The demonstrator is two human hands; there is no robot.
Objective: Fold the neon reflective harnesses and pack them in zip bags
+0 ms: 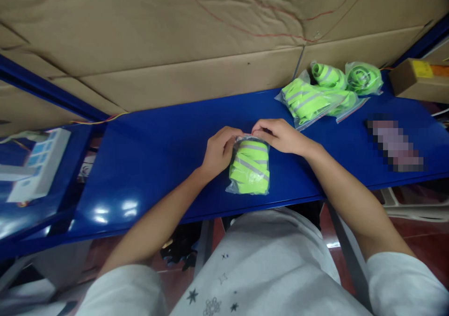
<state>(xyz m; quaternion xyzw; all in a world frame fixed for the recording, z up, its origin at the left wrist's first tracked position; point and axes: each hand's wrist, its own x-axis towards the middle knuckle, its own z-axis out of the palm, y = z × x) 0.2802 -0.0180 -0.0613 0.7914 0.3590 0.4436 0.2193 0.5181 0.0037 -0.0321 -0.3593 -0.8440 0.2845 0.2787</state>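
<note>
A clear zip bag [249, 167] with folded neon-yellow reflective straps inside lies on the blue table in front of me. My left hand [221, 148] pinches the top left of the bag's edge. At the top right of that same edge, the fingers of my right hand [275, 134] are closed on the bag. A thin reddish strip shows between my fingertips along the bag's mouth. Whether the seal is closed, I cannot tell.
Several similar bags of neon straps [308, 98] are piled at the back right. Beyond them sits a cardboard box [419, 80] with yellow tape. A pixelated object [396, 144] lies at the right. Cardboard [189, 80] lines the back, and a white device [40, 166] stands at the left.
</note>
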